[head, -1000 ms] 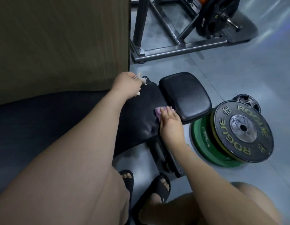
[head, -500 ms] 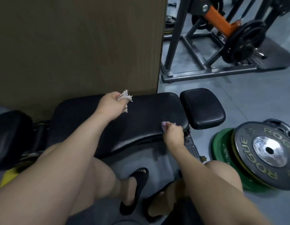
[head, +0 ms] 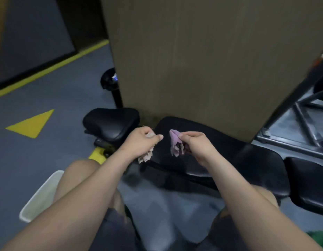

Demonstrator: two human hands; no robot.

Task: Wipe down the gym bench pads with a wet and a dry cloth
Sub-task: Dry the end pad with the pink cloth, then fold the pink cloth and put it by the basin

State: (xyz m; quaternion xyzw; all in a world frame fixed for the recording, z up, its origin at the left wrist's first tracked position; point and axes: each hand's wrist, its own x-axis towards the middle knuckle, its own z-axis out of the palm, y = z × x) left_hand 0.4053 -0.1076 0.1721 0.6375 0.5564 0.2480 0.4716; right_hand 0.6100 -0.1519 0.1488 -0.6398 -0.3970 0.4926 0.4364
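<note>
Up front, the left hand (head: 142,140) is curled into a loose fist round a pale cloth (head: 146,156), whose crumpled end hangs out below the fingers. Just beside it, with a small gap between them, the right hand (head: 196,144) pinches a purple cloth (head: 175,143) between thumb and forefinger, the other fingers folded in behind it; the cloth stands up in a fold above the pinch and droops below it. Both hands are held over the left end of the long bench pad (head: 225,142), and both cloths look lifted off it, though I cannot tell for certain whether the hanging tips touch the black surface.

Left of that end sits a small pad (head: 111,122), also black, separated from the long one by a narrow gap. At the opposite end, by the right edge of the view, lies an end pad (head: 309,187).

A tall wooden panel (head: 202,69) rises right behind the bench, and a metal frame (head: 301,127) stands on the floor (head: 48,151) to its right. The floor is grey, with a yellow triangle (head: 33,125) and a yellow line (head: 48,69) painted on it at the left. A white bin (head: 41,194) stands beside the person's left knee (head: 79,171).
</note>
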